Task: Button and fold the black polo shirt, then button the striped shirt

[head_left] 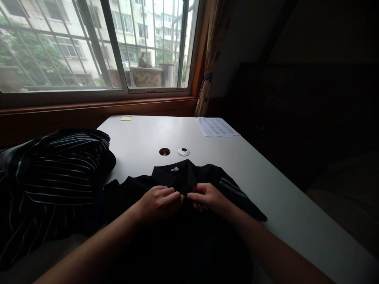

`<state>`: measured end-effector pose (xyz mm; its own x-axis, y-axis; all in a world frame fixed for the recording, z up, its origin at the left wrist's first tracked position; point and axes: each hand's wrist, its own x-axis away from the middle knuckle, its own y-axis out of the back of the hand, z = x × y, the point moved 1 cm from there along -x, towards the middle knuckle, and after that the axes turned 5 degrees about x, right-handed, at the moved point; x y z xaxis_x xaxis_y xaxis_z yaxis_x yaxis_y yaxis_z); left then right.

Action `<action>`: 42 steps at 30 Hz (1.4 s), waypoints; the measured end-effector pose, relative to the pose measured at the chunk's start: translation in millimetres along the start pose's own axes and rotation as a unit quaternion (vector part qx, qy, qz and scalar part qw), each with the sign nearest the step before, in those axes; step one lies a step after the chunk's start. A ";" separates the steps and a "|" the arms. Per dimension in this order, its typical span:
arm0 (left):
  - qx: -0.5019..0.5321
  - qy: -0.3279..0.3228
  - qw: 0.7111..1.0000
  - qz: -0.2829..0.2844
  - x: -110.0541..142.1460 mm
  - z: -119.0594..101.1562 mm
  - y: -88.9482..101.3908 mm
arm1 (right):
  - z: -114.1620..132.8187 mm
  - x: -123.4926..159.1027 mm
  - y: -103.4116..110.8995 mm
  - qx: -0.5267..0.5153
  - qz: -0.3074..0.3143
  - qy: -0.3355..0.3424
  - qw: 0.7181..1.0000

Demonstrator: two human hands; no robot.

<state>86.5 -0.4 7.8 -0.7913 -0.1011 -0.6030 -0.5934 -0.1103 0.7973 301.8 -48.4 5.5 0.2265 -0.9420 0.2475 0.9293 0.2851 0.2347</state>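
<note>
A black collared shirt point(207, 236) lies spread on the white table, its collar pointing away from me. Inside the collar shows a small pale label point(175, 169), and grey stripes run along the sleeve on the right. My left hand point(164, 201) is closed, its fingers pinching the shirt just below the collar. Close beside it, my right hand point(205, 196) pinches the front opening between thumb and forefinger. The fingertips of both hands almost meet. Whether a button sits between them is too dark to make out.
Dark cloth with white stripes point(62, 169) is heaped at the left. On the white table point(142, 136) are a cable hole point(164, 152), a round white cap point(183, 151), printed sheets point(217, 127) and a yellow note point(126, 118). A barred window point(97, 47) stands behind, with a curtain point(209, 59) beside it.
</note>
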 end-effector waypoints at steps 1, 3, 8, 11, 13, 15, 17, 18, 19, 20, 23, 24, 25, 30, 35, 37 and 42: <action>0.002 0.001 1.000 0.002 0.2 0.1 0.0 | -0.5 -0.1 0.1 -0.002 0.002 0.000 1.000; 0.008 0.005 1.000 0.005 0.5 0.4 0.0 | -1.0 0.0 0.4 -0.006 0.007 0.004 1.000; 0.008 0.004 1.000 0.006 2.1 1.0 -1.2 | -0.2 1.1 0.3 -0.009 0.012 0.005 1.000; 0.010 0.000 1.000 0.011 2.8 1.1 -1.2 | 1.5 2.3 -0.2 -0.017 0.020 0.002 1.000; 0.011 -0.003 1.000 0.011 2.7 0.8 -0.7 | 2.9 3.3 0.2 -0.017 0.020 0.002 1.000; 0.004 -0.006 1.000 0.011 2.2 0.4 -0.2 | 3.8 3.9 1.1 -0.010 0.023 0.004 1.000; -0.004 -0.009 1.000 0.010 1.7 -0.2 -0.1 | 3.8 3.8 2.1 -0.006 0.033 0.012 0.999; -0.007 -0.010 1.000 0.009 1.5 -0.4 -0.1 | 3.4 3.5 2.5 -0.005 0.038 0.017 0.999; -0.009 -0.010 1.000 0.006 1.3 -0.7 -0.2 | 2.7 3.0 2.8 -0.006 0.041 0.022 0.999; -0.009 -0.009 1.000 0.003 1.1 -0.9 -0.3 | 1.8 2.4 2.9 -0.008 0.040 0.026 0.999; -0.011 -0.007 1.000 -0.004 1.2 -1.1 -0.6 | -0.9 0.5 2.2 -0.013 0.028 0.027 0.999; -0.011 -0.007 1.000 -0.004 1.3 -1.0 -0.7 | -1.6 -0.1 1.7 -0.014 0.024 0.027 0.999; -0.009 -0.008 1.000 -0.004 1.3 -0.9 -0.6 | -2.1 -0.7 1.2 -0.016 0.021 0.027 0.999; 0.002 -0.002 1.000 0.019 -0.2 0.6 1.0 | -2.9 -2.6 -0.1 -0.033 0.001 0.024 0.999; -0.029 -0.036 0.998 0.044 -1.3 3.2 2.3 | -3.3 -3.1 -0.7 -0.043 -0.002 0.021 0.999; -0.027 -0.047 0.998 0.043 -0.9 4.8 2.4 | -3.6 -3.0 -0.7 -0.045 0.003 0.020 0.999; 0.032 -0.020 0.999 0.035 0.4 8.4 0.2 | -2.8 -2.9 -0.3 -0.044 0.012 0.017 0.999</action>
<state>84.9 7.9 7.9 -0.8356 -0.0665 -0.5454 -0.5438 -0.0414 0.8382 301.7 -46.2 2.1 0.2580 -0.9406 0.2208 0.9451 0.2931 0.1443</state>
